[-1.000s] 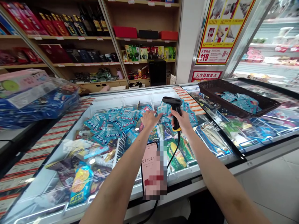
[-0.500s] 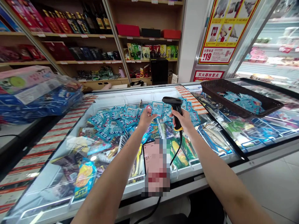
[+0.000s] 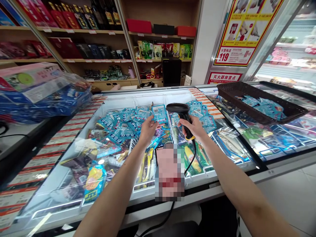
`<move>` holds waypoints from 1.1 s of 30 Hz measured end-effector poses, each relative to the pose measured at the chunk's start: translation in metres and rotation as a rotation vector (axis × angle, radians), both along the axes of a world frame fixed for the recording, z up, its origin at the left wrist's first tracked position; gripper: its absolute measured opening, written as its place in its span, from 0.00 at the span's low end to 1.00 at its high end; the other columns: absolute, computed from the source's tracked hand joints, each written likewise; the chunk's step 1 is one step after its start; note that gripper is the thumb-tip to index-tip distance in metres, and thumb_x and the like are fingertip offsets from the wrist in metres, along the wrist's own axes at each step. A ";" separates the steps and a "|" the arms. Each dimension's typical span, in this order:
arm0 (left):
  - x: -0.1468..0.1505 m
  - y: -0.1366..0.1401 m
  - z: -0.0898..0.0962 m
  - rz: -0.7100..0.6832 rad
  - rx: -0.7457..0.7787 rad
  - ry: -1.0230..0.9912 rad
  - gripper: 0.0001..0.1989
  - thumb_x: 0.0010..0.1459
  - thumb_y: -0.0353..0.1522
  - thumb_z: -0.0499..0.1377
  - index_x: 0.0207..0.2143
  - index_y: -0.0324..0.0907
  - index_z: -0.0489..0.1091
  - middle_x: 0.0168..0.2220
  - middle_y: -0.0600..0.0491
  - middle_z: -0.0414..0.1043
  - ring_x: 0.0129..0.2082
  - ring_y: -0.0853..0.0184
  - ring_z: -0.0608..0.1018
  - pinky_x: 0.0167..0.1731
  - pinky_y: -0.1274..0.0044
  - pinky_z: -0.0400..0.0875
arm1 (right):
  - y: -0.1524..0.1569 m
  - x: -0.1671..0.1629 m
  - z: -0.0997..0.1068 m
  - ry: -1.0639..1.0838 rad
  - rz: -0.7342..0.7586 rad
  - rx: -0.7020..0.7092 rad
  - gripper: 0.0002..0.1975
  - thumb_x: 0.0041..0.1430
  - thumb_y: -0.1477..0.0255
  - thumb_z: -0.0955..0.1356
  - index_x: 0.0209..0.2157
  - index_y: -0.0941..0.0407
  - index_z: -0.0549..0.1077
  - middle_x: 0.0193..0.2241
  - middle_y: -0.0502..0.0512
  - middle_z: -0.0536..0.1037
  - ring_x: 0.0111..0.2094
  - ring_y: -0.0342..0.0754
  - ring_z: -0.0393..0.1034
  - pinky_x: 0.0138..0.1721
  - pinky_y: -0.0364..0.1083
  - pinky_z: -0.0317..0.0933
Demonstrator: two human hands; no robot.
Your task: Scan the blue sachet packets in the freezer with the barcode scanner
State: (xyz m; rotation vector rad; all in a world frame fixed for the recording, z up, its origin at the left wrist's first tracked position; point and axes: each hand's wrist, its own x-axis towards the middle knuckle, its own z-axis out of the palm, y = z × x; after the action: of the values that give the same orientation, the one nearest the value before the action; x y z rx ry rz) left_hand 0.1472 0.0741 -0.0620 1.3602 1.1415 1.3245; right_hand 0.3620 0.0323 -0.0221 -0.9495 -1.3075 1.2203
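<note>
Phone: nearest my view, a phone [image 3: 164, 161] sits at the freezer's front edge between the two forearms, its screen mostly blurred into blocks.
Cable: a black cable [image 3: 194, 158] drops from the scanner's handle and passes behind the phone; more black cord shows below.
Freezer: under the arms I see the white-framed freezer [image 3: 209, 194], with yellow-and-green packages [image 3: 190, 158] and an orange-and-blue bag [image 3: 95, 181] showing beneath its clear top.
Left hand: the left hand [image 3: 149, 129] has its thumb and fingers closed in a pinch at the lower edge of one blue packet [image 3: 159, 113], which faces me with its barcode showing.
Right hand: the right hand [image 3: 194, 127] has its fingers curled firmly round the handle of a black-and-yellow scanner [image 3: 181, 111]; the scanner's head is just beside the held packet, to its right.
Loose packets: many more blue packets [image 3: 123, 126] lie heaped left of the left hand, and others [image 3: 208, 122] lie beyond and right of the scanner.
Basket: farther right, a dark brown basket [image 3: 227, 93] holds another pile of packets [image 3: 269, 108].
Left side: plastic-wrapped boxes [image 3: 32, 95] stand stacked.
Back: I make out wooden shelves [image 3: 98, 32] of goods and a yellow-and-red poster [image 3: 247, 36].
</note>
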 end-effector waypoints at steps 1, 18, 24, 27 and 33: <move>-0.001 -0.001 0.000 -0.008 -0.008 0.003 0.22 0.55 0.33 0.58 0.52 0.39 0.61 0.26 0.57 0.69 0.36 0.60 0.81 0.42 0.66 0.75 | 0.000 0.000 0.000 -0.006 0.009 0.003 0.18 0.47 0.56 0.72 0.28 0.56 0.69 0.25 0.53 0.77 0.12 0.41 0.63 0.11 0.42 0.59; -0.008 -0.004 -0.017 -0.005 0.110 0.176 0.26 0.60 0.39 0.53 0.59 0.42 0.55 0.29 0.54 0.69 0.41 0.58 0.80 0.42 0.65 0.76 | -0.014 -0.009 0.002 -0.083 0.095 0.031 0.17 0.51 0.55 0.70 0.28 0.55 0.69 0.18 0.50 0.74 0.12 0.42 0.62 0.14 0.43 0.57; -0.008 -0.002 -0.018 0.045 0.124 0.097 0.24 0.60 0.34 0.51 0.59 0.41 0.56 0.27 0.57 0.63 0.40 0.60 0.81 0.43 0.67 0.76 | -0.010 -0.012 -0.004 -0.059 0.037 -0.009 0.17 0.47 0.55 0.72 0.28 0.55 0.69 0.17 0.49 0.73 0.10 0.41 0.60 0.12 0.43 0.55; -0.008 -0.001 -0.019 0.066 0.123 0.130 0.23 0.60 0.34 0.51 0.58 0.41 0.56 0.27 0.56 0.63 0.40 0.60 0.81 0.41 0.67 0.77 | -0.010 -0.012 -0.005 -0.091 0.054 0.005 0.18 0.48 0.54 0.71 0.26 0.54 0.69 0.15 0.48 0.72 0.10 0.41 0.60 0.12 0.43 0.54; -0.008 0.000 -0.019 0.055 0.093 0.089 0.24 0.61 0.34 0.51 0.59 0.42 0.56 0.30 0.55 0.65 0.41 0.60 0.80 0.44 0.65 0.76 | -0.009 -0.012 -0.009 -0.111 0.094 0.027 0.18 0.50 0.53 0.70 0.26 0.55 0.70 0.12 0.48 0.70 0.10 0.43 0.60 0.12 0.43 0.55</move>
State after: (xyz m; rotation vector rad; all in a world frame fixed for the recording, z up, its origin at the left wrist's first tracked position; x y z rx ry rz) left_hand 0.1388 0.0739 -0.0812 1.4770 1.1975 1.3828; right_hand 0.3497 0.0237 -0.0306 -0.9570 -1.4672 1.2328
